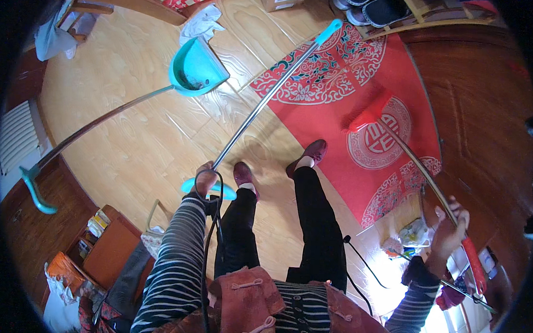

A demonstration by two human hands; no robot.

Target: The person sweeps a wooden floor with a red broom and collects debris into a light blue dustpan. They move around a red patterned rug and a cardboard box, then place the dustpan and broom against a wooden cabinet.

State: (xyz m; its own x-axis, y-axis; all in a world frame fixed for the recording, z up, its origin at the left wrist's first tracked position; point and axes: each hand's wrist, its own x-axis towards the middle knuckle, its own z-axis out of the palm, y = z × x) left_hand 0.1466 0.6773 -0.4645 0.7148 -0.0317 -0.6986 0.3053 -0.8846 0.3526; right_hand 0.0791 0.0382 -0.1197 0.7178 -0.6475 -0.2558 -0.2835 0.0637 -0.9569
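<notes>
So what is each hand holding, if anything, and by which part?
Left hand: the silver pole, near the end closest to the body. Right hand: at the broom handle, beside its red grip; whether it's closed around it can't be told.

A room in a home;
wood-look floor point(129, 73); patterned red mat point(332, 125), right; dark shoes point(386, 10), far right; white ribbed radiator point(24, 137), left.
</notes>
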